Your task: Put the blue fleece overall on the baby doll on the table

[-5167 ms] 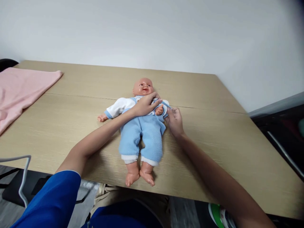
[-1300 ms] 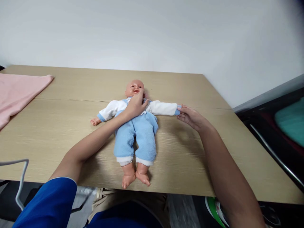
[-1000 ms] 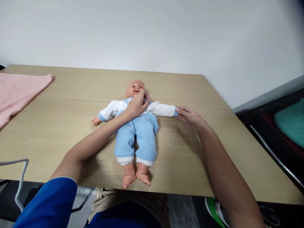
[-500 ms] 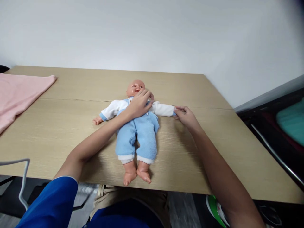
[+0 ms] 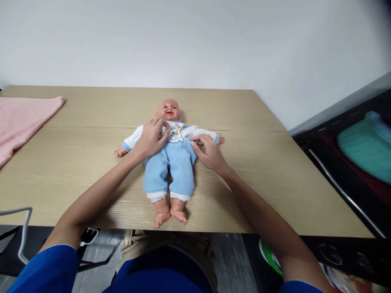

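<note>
- As your two hands sit on either side of the doll [image 5: 169, 156], the table [image 5: 259, 179] under them shows pale wood grain, with a straight seam running crosswise just beyond your right fingers.
- Well to the left of your left hand [image 5: 159, 131] lies a flat pink cloth [image 5: 24, 122], soft-looking, one corner pointing towards you and the doll.
- Far to the right of your right hand [image 5: 195, 142], past the table's edge, there is a smooth, rounded teal object [image 5: 368, 146], too blurred to name.
- Between your hands, the doll lies on its back, its glossy bald head [image 5: 168, 106] beyond your fingers and its bare, rounded feet [image 5: 161, 213] on your near side.
- Its light blue trousers [image 5: 181, 175] look fleecy, with white ankle cuffs; its white shirt [image 5: 175, 133] has blue cuffs and dark and orange marks at the chest.
- Both doll arms spread outward past your hands.
- Your left hand lies across one side of the chest, fingers loosely bent, thumb apart, gripping nothing visibly.
- Your right hand bends inward at the trouser waist, thumb and fingertips close together; whether they pinch fabric cannot be told.
- Your forearms slant in from either side, elbows bent.
</note>
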`<action>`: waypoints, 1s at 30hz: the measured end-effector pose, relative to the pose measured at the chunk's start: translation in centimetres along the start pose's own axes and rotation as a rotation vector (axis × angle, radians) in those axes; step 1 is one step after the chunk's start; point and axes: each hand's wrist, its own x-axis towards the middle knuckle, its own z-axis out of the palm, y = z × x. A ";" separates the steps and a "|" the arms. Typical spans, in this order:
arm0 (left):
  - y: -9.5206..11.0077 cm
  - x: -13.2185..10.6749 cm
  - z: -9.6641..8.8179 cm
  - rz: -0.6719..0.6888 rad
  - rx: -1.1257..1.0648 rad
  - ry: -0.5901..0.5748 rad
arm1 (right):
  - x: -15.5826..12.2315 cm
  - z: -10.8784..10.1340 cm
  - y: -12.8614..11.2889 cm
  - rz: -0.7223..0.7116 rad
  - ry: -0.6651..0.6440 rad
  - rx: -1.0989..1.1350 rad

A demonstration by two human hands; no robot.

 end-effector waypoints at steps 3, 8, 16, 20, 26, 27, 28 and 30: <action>-0.3 -1.2 0.1 -0.036 0.003 0.001 | 0.0 1.2 0.7 0.130 -0.037 0.197; -0.5 -2.0 0.5 -0.046 -0.018 0.000 | 0.6 2.0 3.1 0.348 -0.095 0.505; -1.2 -2.2 1.2 -0.022 -0.046 -0.022 | 0.8 2.5 3.5 0.421 -0.001 0.710; -1.3 -2.3 1.4 -0.035 -0.050 -0.042 | 0.5 3.1 3.9 0.234 0.069 0.380; -0.8 -1.9 0.7 -0.022 -0.027 -0.064 | -0.2 2.1 4.1 0.021 0.173 -0.063; -0.5 -1.6 0.5 -0.016 -0.015 -0.070 | -0.1 1.5 4.2 -0.001 0.168 -0.125; -0.2 -1.3 0.3 -0.007 -0.005 -0.080 | 0.0 0.8 4.4 -0.017 0.159 -0.185; 0.5 -0.4 -0.1 0.032 -0.009 -0.099 | 0.4 -1.0 5.2 -0.037 0.130 -0.290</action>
